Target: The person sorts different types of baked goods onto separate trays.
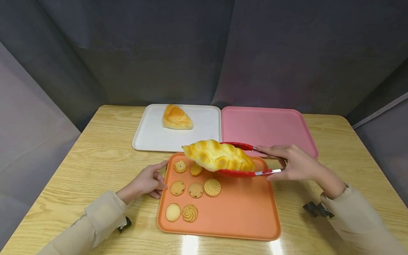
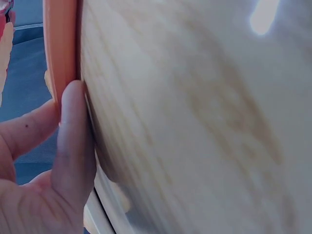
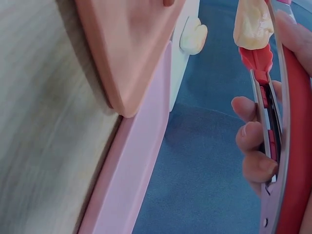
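My right hand (image 1: 296, 163) grips a pair of red-tipped metal tongs (image 1: 237, 173). A golden braided bread loaf (image 1: 220, 156) is clamped between the tong heads, lifted over the far edge of the orange tray (image 1: 236, 212). The right wrist view has the bread's end (image 3: 252, 27) by a red tong head (image 3: 258, 59), fingers curled round the handles. At the orange tray's left rim, my left hand (image 1: 148, 182) holds the edge, thumb and a finger (image 2: 73, 126) against it in the left wrist view. Several cookies (image 1: 195, 190) lie on the tray's left side, one partly hidden under the bread.
Behind the orange tray stand a white tray (image 1: 204, 122) with a wedge-shaped bread (image 1: 176, 117) on it and a pink tray (image 1: 264, 124) beside it. All rest on a wooden table (image 1: 98, 148). Dark curtains (image 1: 191, 53) hang behind.
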Demonstrator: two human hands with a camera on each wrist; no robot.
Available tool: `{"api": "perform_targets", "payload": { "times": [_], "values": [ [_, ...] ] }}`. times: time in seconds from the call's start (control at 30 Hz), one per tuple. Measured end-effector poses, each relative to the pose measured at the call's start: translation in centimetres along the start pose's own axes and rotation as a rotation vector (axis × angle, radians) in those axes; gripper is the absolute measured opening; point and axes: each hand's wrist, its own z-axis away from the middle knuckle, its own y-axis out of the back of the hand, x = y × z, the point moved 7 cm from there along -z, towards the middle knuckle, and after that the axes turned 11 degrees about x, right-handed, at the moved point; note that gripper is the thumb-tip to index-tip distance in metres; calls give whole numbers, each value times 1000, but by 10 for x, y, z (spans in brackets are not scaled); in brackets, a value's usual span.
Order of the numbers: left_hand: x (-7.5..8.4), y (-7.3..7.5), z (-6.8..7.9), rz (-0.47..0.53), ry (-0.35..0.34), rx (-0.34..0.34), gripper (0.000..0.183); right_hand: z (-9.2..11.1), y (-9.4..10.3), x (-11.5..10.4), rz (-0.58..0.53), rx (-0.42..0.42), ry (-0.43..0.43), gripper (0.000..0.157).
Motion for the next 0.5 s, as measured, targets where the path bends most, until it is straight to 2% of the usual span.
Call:
{"api": "perform_targets", "payload": {
  "times": [0.2, 0.37, 0.5],
  "values": [
    [0, 0, 0, 10, 9, 7, 80, -15, 0, 8, 5, 1, -3, 75],
    [0, 0, 0, 13, 14, 10, 81, -29, -3, 10, 24, -2, 44, 73],
    [0, 0, 0, 9, 17, 11, 81, -38, -9, 15, 27, -8, 44, 72]
  ]
}}
